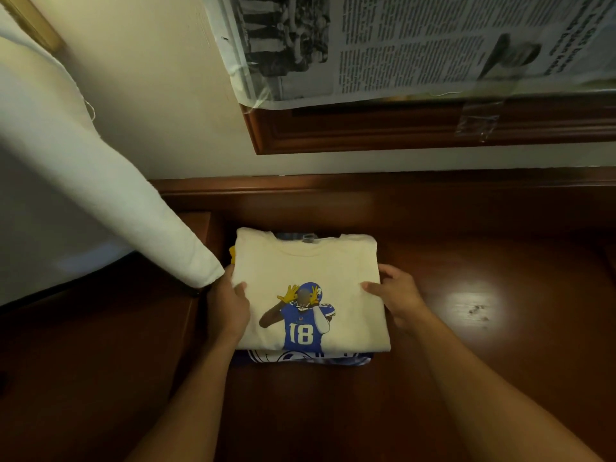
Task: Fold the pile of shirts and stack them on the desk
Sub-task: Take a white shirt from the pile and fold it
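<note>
A folded cream shirt (310, 268), printed with a football player in a blue number 18 jersey, lay on top of a stack on the dark wooden counter (483, 255), near its back edge. The left grip (228, 308) was clamped on the shirt's left edge, thumb on top and fingers tucked out of sight below. The right grip (398, 300) held the right edge the same way, thumb pressed on the cloth and fingers curled round the side. Under the cream shirt a blue-and-white shirt (310, 357) showed at the near edge, and a strip of a yellow shirt (232, 255) showed at the far left corner. A white cloth (100, 195) hung down at the left, touching the left wrist. On the wall behind, a newspaper sheet (400, 45) was taped over a wooden frame (400, 128)
</note>
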Motion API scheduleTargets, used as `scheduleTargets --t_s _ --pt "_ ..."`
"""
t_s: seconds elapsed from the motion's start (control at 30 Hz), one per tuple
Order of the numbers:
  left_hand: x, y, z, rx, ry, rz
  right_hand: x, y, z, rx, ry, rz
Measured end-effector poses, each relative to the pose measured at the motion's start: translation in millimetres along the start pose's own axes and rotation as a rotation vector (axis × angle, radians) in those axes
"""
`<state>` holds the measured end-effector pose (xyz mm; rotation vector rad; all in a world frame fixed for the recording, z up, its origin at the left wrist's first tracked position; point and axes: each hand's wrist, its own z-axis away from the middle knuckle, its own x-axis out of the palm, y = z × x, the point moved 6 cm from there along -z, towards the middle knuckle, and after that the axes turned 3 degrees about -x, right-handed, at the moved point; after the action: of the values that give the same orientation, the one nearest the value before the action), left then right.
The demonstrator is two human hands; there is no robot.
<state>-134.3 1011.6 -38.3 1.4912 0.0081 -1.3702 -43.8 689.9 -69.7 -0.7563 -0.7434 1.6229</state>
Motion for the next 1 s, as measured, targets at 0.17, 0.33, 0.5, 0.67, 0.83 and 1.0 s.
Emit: scheduleTargets --t_s 0.17,0.33,0.5,0.67,0.83,1.0 --pt "-0.1 -0.8 8.0 0.108 0.093 -0.161 6.0 -6.6 5.5 -0.038 0.041 0.103" --pt "24.7 1.8 20.9 0.339 -0.062 -0.567 25.4 -19.6 29.9 -0.447 0.154 0.958" --pt "61.8 -29.3 40.8 0.400 -0.317 -0.660 66.1 32.4 34.7 -0.634 -0.192 1.310" --pt "63.1 -33.9 43.6 0.402 -0.316 -0.674 64.5 50.7 34.4 -0.589 -0.170 1.353" --pt "61.4 -25.5 49.1 0.341 -0.343 -0.751 64.9 42.9 39.4 -0.513 -0.227 1.408" --pt "58.9 -0.1 75.3 0.223 -0.437 -0.707 33.0 24.8 70.1 -0.463 -0.211 1.217"
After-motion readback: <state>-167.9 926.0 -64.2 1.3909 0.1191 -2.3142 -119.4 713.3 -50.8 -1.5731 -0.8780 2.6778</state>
